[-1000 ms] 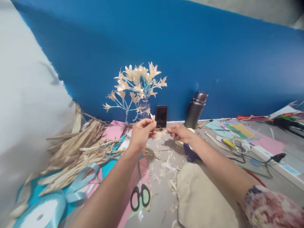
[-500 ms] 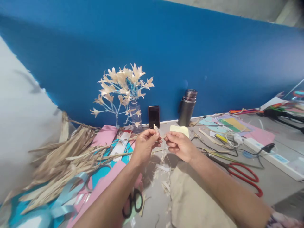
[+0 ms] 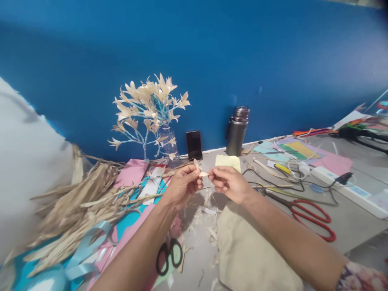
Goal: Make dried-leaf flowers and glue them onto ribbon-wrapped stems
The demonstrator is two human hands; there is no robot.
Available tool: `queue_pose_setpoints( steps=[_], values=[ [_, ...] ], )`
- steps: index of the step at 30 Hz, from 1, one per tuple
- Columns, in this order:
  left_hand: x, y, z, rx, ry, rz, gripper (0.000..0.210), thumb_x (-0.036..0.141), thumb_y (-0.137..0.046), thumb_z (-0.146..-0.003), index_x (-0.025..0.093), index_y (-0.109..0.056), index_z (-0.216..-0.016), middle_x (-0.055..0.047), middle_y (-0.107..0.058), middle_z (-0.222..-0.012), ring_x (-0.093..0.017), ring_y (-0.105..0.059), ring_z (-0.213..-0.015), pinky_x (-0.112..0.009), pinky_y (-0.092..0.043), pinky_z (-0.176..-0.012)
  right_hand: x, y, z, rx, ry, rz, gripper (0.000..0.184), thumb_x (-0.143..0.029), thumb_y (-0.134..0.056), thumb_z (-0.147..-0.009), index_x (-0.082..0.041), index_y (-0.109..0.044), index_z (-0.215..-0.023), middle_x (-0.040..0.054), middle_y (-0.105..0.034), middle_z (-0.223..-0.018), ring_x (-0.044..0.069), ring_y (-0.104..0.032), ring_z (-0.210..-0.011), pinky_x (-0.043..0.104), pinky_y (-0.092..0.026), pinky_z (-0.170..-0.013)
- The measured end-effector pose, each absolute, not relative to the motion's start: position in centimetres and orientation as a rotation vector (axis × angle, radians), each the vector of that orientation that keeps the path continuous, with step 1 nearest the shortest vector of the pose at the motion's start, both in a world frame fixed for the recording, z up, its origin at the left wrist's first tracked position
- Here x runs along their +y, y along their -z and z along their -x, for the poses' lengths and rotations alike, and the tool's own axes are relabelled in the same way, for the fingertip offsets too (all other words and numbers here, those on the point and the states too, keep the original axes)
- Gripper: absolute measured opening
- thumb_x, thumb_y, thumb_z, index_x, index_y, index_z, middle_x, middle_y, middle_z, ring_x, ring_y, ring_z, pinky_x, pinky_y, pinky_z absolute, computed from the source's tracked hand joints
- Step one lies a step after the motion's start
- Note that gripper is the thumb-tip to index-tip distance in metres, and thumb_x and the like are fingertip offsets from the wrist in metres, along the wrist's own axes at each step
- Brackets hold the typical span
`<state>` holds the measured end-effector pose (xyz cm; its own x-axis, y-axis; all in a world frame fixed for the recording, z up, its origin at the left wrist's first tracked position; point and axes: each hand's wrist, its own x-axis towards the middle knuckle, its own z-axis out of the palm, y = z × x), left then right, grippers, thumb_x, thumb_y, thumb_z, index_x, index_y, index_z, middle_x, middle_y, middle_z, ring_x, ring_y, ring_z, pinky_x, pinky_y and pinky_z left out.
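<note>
My left hand [image 3: 185,184] pinches a small cream husk flower [image 3: 202,174] between thumb and fingers; one pale petal points toward the right. My right hand [image 3: 228,182] is closed in a pinch at that petal's tip; whether it touches the petal or holds another bit, I cannot make out. Both hands are raised over the middle of the table, close together. Behind them on the left, finished cream husk flowers [image 3: 151,99] on blue-wrapped stems stand in a clear bottle [image 3: 167,139]. Dried corn husks [image 3: 81,194] lie in a heap to the left.
A phone [image 3: 194,144] and a dark flask [image 3: 238,131] stand against the blue wall. Red-handled scissors [image 3: 312,210] lie right, near a power strip [image 3: 348,192] and cables. Black-handled scissors [image 3: 163,258], a blue ribbon [image 3: 91,246] and a beige cloth [image 3: 251,250] lie nearer me.
The view has tipped slightly down and shifted right. In my left hand the husk flower has turned, so a petal now points sideways to my right fingers.
</note>
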<state>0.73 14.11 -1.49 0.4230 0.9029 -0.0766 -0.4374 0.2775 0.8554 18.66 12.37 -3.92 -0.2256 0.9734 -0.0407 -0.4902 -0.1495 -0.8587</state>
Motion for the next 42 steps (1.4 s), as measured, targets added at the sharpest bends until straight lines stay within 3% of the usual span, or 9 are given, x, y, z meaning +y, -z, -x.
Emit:
queue_pose_setpoints(
  steps=[5, 9, 13, 19, 26, 32, 39, 42],
  values=[
    [14.1, 1.8, -1.1, 0.661, -1.029, -0.911, 0.035, 0.029, -0.091, -0.061, 0.014, -0.061, -0.072, 0.003, -0.060, -0.062, -0.007, -0.055, -0.051, -0.019, -0.047, -0.052, 12.2, 3.8, -18.6, -0.938, -1.594, 0.781, 0.027, -0.038, -0.081, -0.070, -0.014, -0.071, -0.076, 0.0020, -0.063, -0.072, 0.004, -0.035, -0.046, 0.019, -0.019, -0.042],
    [13.9, 2.1, -1.3, 0.731, -1.099, -1.064, 0.031, 0.030, -0.088, -0.064, 0.015, -0.062, -0.072, 0.002, -0.062, -0.061, -0.008, -0.056, -0.051, -0.020, -0.046, -0.052, 11.7, 3.5, -18.4, -1.109, -1.481, 0.844, 0.037, -0.051, -0.077, -0.074, -0.015, -0.069, -0.076, 0.0008, -0.061, -0.062, 0.006, -0.036, -0.045, 0.021, -0.020, -0.044],
    [13.9, 2.0, -1.3, 0.749, -1.143, -1.120, 0.028, 0.031, -0.085, -0.067, 0.015, -0.063, -0.072, 0.002, -0.061, -0.058, -0.008, -0.056, -0.051, -0.020, -0.045, -0.053, 11.5, 3.6, -18.2, -1.236, -1.337, 0.926, 0.032, -0.044, -0.081, -0.072, -0.016, -0.065, -0.069, -0.0060, -0.048, -0.048, 0.006, -0.033, -0.044, 0.023, -0.022, -0.046],
    [14.1, 1.5, -0.8, 0.708, -1.111, -1.042, 0.031, 0.032, -0.088, -0.063, 0.015, -0.064, -0.073, 0.000, -0.068, -0.069, -0.008, -0.058, -0.054, -0.020, -0.046, -0.053, 12.1, 4.2, -18.4, -1.140, -1.414, 0.779, 0.027, -0.037, -0.081, -0.071, -0.016, -0.064, -0.071, -0.0019, -0.060, -0.062, 0.004, -0.037, -0.044, 0.023, -0.019, -0.045],
    [13.8, 1.7, -1.2, 0.739, -1.095, -1.074, 0.032, 0.034, -0.088, -0.061, 0.014, -0.066, -0.073, -0.002, -0.069, -0.068, -0.011, -0.061, -0.056, -0.022, -0.049, -0.053, 12.2, 4.7, -18.4, -1.195, -1.335, 0.840, 0.024, -0.035, -0.077, -0.076, -0.016, -0.065, -0.070, -0.0045, -0.053, -0.053, 0.005, -0.034, -0.043, 0.023, -0.020, -0.046],
    [14.0, 2.1, -1.5, 0.771, -1.176, -1.071, 0.032, 0.032, -0.088, -0.060, 0.014, -0.064, -0.072, 0.000, -0.068, -0.066, -0.008, -0.058, -0.051, -0.021, -0.047, -0.051, 12.2, 3.5, -19.0, -1.223, -1.244, 0.947, 0.026, -0.039, -0.078, -0.071, -0.016, -0.065, -0.068, -0.0047, -0.052, -0.051, 0.007, -0.036, -0.045, 0.024, -0.023, -0.046],
    [12.9, 3.2, -2.9, 0.767, -1.130, -0.933, 0.034, 0.032, -0.090, -0.059, 0.015, -0.062, -0.069, -0.008, -0.075, -0.094, -0.015, -0.068, -0.077, -0.025, -0.052, -0.069, 10.9, 2.3, -19.9, -1.333, -0.712, 1.258, 0.024, -0.040, -0.070, -0.079, -0.017, -0.075, -0.077, -0.0018, -0.058, -0.058, 0.011, -0.044, -0.052, 0.025, -0.032, -0.051],
    [12.3, 4.0, -3.7, 0.803, -1.185, -0.973, 0.029, 0.033, -0.087, -0.061, 0.016, -0.065, -0.068, -0.006, -0.074, -0.088, -0.017, -0.067, -0.082, -0.027, -0.052, -0.073, 9.9, 3.3, -19.0, -1.289, -0.762, 1.262, 0.025, -0.039, -0.069, -0.079, -0.016, -0.078, -0.082, 0.0003, -0.063, -0.062, 0.012, -0.046, -0.054, 0.025, -0.034, -0.051]
  ],
)
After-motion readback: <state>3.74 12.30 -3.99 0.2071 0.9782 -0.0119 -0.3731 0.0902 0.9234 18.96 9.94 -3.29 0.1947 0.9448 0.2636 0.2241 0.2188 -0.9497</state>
